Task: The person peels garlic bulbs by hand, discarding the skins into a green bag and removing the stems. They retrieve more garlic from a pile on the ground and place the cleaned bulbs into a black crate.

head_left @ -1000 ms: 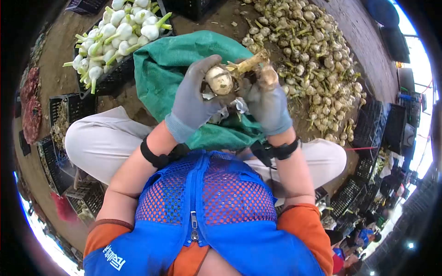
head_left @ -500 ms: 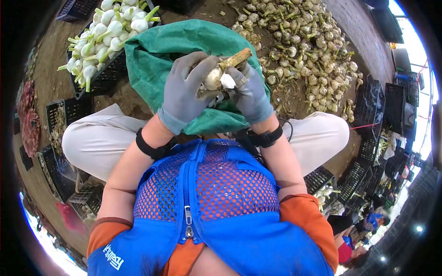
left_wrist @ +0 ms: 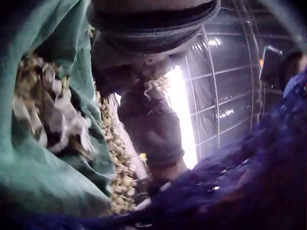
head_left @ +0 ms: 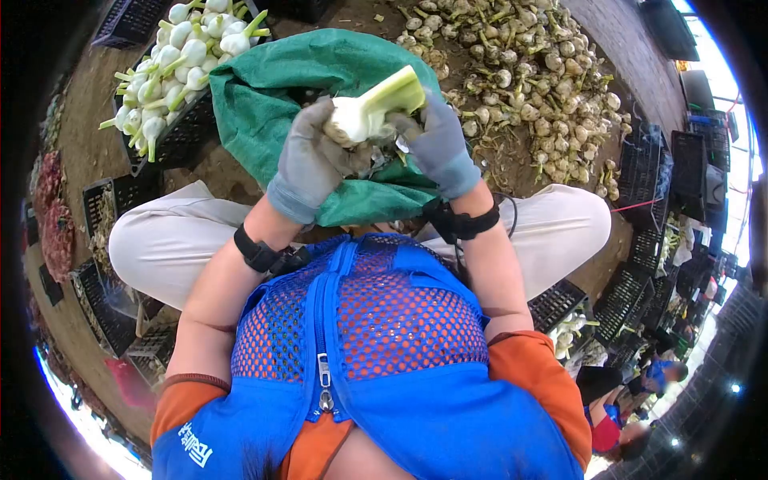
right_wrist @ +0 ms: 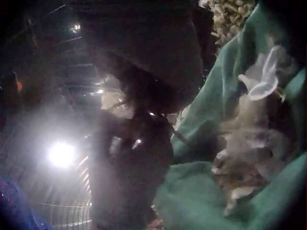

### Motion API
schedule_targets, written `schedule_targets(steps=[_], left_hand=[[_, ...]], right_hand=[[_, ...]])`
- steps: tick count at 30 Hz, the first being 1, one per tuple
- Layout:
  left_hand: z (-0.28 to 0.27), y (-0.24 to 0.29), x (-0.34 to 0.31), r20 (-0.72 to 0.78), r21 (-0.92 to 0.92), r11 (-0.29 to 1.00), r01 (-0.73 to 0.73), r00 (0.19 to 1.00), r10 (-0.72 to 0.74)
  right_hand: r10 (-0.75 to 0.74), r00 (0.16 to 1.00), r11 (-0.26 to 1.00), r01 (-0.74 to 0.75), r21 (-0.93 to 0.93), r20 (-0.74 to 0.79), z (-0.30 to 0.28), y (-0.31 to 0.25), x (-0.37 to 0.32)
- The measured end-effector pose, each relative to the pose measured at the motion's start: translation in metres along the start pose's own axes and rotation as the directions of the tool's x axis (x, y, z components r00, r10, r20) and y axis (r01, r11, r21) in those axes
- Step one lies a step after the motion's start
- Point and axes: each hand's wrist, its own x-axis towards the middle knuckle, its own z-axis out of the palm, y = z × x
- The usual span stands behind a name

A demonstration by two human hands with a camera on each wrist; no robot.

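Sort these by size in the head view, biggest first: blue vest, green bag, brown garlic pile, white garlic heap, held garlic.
1. Blue vest
2. Green bag and brown garlic pile: too alike to rank
3. White garlic heap
4. Held garlic

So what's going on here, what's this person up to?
A gloved person holds a garlic bulb over an open green sack with papery scraps inside. The left hand has its grip on the bulb; the right hand is at the stalk. Cleaner white bulbs sit heaped in a crate to the left, dirtier ones piled to the right.
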Motion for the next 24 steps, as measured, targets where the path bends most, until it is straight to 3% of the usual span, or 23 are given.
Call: schedule_targets(steps=[1,2,3,4,5,6,7,8,9,10,11,14,15,18,19,22,23,24], left_hand=[[0.000,-0.001,0.000,0.109,-0.061,0.996,0.069,0.992,-0.062],[0.001,0.000,-0.001,0.115,-0.070,0.992,0.109,0.988,-0.100],[0.004,0.002,-0.001,0.122,-0.078,0.986,0.147,0.983,-0.137],[0.005,0.004,-0.002,0.128,-0.086,0.979,0.184,0.977,-0.173],[0.001,0.007,-0.003,0.159,0.023,0.983,0.184,0.970,-0.185],[-0.003,0.012,-0.002,0.190,0.131,0.975,0.181,0.960,-0.203],[-0.007,0.016,0.001,0.223,0.240,0.956,0.167,0.949,-0.222],[-0.015,0.013,0.007,0.136,0.492,0.867,-0.075,0.991,0.009],[-0.029,0.004,0.014,0.115,0.714,0.651,-0.259,0.960,0.256],[-0.030,0.001,0.016,0.162,0.871,0.341,-0.355,0.861,0.482],[-0.033,0.009,0.012,0.147,0.885,0.335,-0.323,0.877,0.458],[-0.027,0.036,0.009,0.163,0.982,0.034,-0.186,0.922,0.352],[-0.018,0.034,0.007,0.023,0.977,0.199,-0.077,0.965,0.260],[-0.013,0.022,0.010,0.034,0.995,0.071,-0.068,0.915,0.401],[-0.013,0.020,0.011,0.002,0.977,0.194,-0.085,0.920,0.391],[-0.012,0.019,0.012,-0.083,0.833,0.540,-0.124,0.936,0.343],[-0.011,0.019,0.012,-0.062,0.821,0.550,-0.153,0.934,0.353],[-0.009,0.017,0.010,-0.042,0.807,0.562,-0.180,0.932,0.359]], right_hand=[[-0.063,0.996,0.990,0.055,-0.133,-0.057,0.003,0.008,0.002],[-0.132,0.986,0.958,0.099,-0.268,-0.106,0.004,0.015,0.003],[-0.066,0.995,0.963,0.045,-0.267,-0.070,0.002,0.019,0.001],[0.017,0.999,1.000,-0.016,0.020,-0.033,0.000,0.014,0.000],[0.093,0.995,0.948,-0.097,0.303,0.028,-0.003,0.004,-0.002],[0.150,0.983,0.812,-0.182,0.554,0.104,-0.004,-0.002,-0.005],[0.094,0.990,0.816,-0.137,0.561,0.106,-0.003,0.000,-0.004],[0.100,0.991,0.804,-0.132,0.580,0.088,0.000,0.000,-0.004],[0.108,0.992,0.791,-0.129,0.599,0.071,0.005,0.002,-0.005],[0.115,0.992,0.777,-0.125,0.617,0.055,0.008,0.005,-0.006],[0.150,0.986,0.757,-0.164,0.632,0.076,0.009,0.011,-0.004],[0.190,0.980,0.843,-0.135,0.521,-0.054,0.017,0.006,-0.008],[0.196,0.980,0.878,-0.155,0.453,-0.045,0.019,0.000,-0.009],[0.044,0.999,0.998,-0.043,0.050,-0.022,0.029,0.015,-0.005],[0.112,0.990,0.992,-0.108,0.059,-0.085,0.029,0.005,-0.005],[0.215,0.960,0.837,-0.088,0.540,-0.177,0.012,0.004,-0.003],[0.238,0.953,0.699,-0.035,0.714,-0.186,0.008,0.012,0.002],[0.054,0.949,0.962,0.033,0.269,-0.311,-0.001,0.021,0.001]])
